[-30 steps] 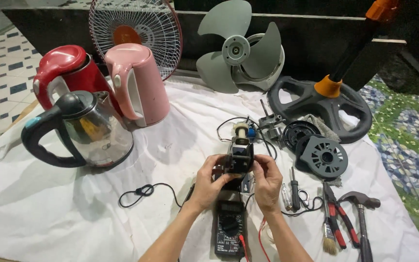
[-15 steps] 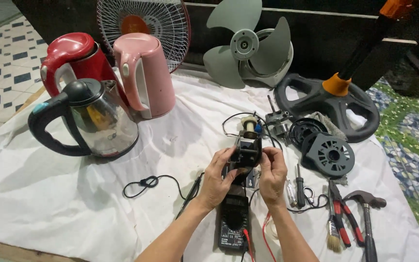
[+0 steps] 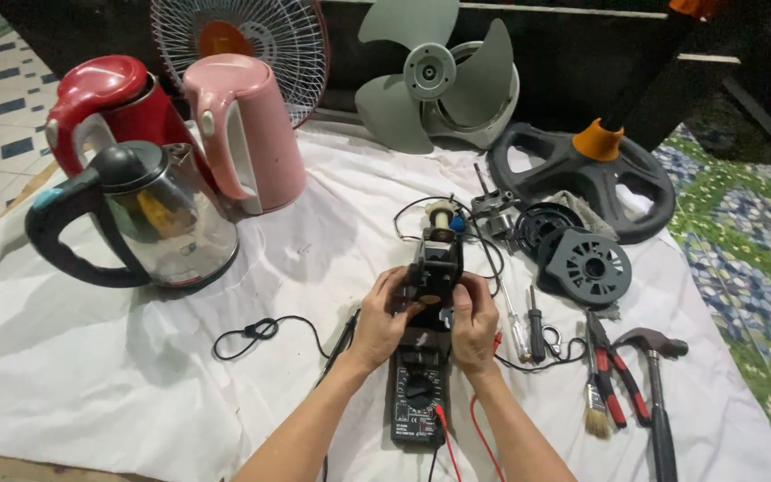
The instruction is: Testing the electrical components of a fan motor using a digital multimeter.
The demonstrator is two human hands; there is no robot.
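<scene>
- Multimeter [image 3: 418, 402]: black, lying flat on the white cloth [image 3: 136, 375] between the 2 forearms, nearest the viewer; red and black leads run from its lower edge.
- Left hand [image 3: 384, 317]: grip clenched around the left side of the small motor [image 3: 435, 268], fingers curled onto its dark body.
- Right hand [image 3: 475, 321]: grip clenched on the motor's right side, thumb against its face.
- Small motor: held upright between both hands, just above the multimeter, at the middle of the cloth; thin black wires loop away from its top.
- Black cord [image 3: 265, 328]: coiled on the cloth left of the left hand.
- 2 screwdrivers [image 3: 524, 326]: lying just right of the right hand.
- Pliers [image 3: 613, 375], brush [image 3: 594, 406] and hammer [image 3: 658, 393]: side by side at the right edge.
- Grey round motor cover [image 3: 591, 266]: beyond the tools.
- Steel kettle [image 3: 149, 219], red kettle [image 3: 104, 103], pink kettle [image 3: 243, 129]: grouped at far left.
- Fan blade [image 3: 430, 71], wire fan guard [image 3: 243, 40] and black fan base [image 3: 582, 174]: farthest back.
</scene>
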